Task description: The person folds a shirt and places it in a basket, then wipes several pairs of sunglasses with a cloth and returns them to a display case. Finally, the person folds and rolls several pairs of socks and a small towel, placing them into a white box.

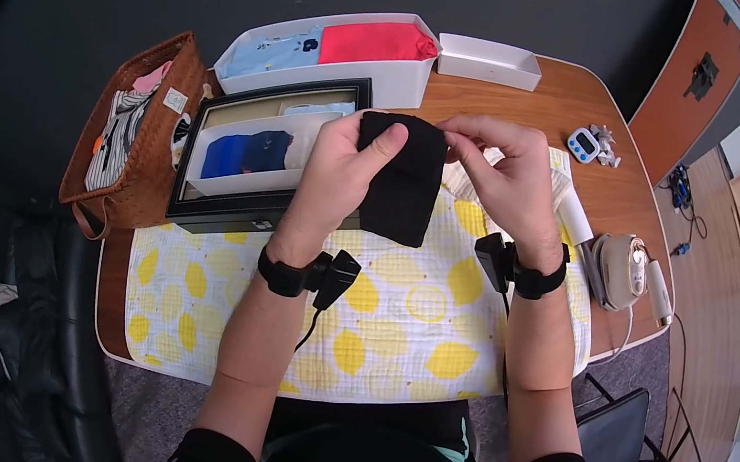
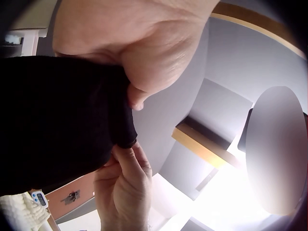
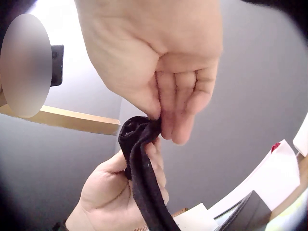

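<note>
A folded black cloth (image 1: 404, 188) is held up in front of the body, above the lemon-print cloth. My left hand (image 1: 336, 168) grips its left side near the top, thumb lying across the near face. At the upper right corner, my right hand (image 1: 510, 171) pinches the edge between thumb and fingertips. Seen end-on in the right wrist view, the black cloth (image 3: 147, 168) shows a rolled top and stacked layers hanging below. In the left wrist view, the right hand's fingertips (image 2: 126, 153) meet the cloth's corner, while the left hand's other fingers are hidden behind it.
On the table lies a quilted lemon-print cloth (image 1: 393, 331). Left of the hands are a black box (image 1: 238, 210) holding folded clothes and a brown basket (image 1: 147, 143). White bins (image 1: 356, 74) stand behind. A garment steamer (image 1: 617, 270) and small timer (image 1: 584, 145) are at right.
</note>
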### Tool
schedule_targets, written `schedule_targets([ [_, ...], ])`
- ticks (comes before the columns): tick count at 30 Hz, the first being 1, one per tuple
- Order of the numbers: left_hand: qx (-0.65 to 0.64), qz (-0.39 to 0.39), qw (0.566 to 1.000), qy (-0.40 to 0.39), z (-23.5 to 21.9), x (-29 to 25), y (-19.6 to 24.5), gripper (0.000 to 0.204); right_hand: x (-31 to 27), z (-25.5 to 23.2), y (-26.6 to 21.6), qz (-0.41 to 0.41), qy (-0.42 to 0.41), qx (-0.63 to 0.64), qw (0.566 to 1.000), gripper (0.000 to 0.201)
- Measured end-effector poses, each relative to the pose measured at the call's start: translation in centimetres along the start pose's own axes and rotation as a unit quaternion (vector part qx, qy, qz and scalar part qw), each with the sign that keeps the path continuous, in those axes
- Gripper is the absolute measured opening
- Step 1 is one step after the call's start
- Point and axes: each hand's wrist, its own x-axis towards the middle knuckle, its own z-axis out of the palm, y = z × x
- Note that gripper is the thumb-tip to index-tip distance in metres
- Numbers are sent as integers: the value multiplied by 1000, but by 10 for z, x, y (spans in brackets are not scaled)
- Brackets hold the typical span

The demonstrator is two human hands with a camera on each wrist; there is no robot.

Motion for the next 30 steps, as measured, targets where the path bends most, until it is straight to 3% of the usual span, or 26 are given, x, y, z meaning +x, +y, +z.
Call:
schedule_targets([
  [5,-1,8,1000,8,2,0,-2,32,0,1,-1,-111,59,-101,987,11],
  [12,17,89,993,74,7,1,-4,27,2,9,3,-138,91,-159,973,5],
  [14,31,93,992,82,9,1,-3,26,1,19,0,-80,92,-1,993,6],
  [15,46,97,990,89,10,1,-2,27,1,21,-2,-80,92,-1,993,6],
  [17,53,98,990,87,11,0,-2,28,2,24,-5,31,95,181,978,15],
  [18,60,99,990,85,10,0,-3,29,1,24,-4,30,95,181,979,15],
  [20,65,111,988,83,7,2,-7,29,0,25,0,41,-21,202,978,23],
  [22,71,123,987,81,5,2,-7,29,-1,24,0,53,-24,199,978,23],
  [24,59,75,993,63,5,0,-2,29,-1,23,1,66,-28,196,978,22],
  [30,-9,36,999,27,3,4,0,28,1,18,-1,114,27,223,968,17],
])
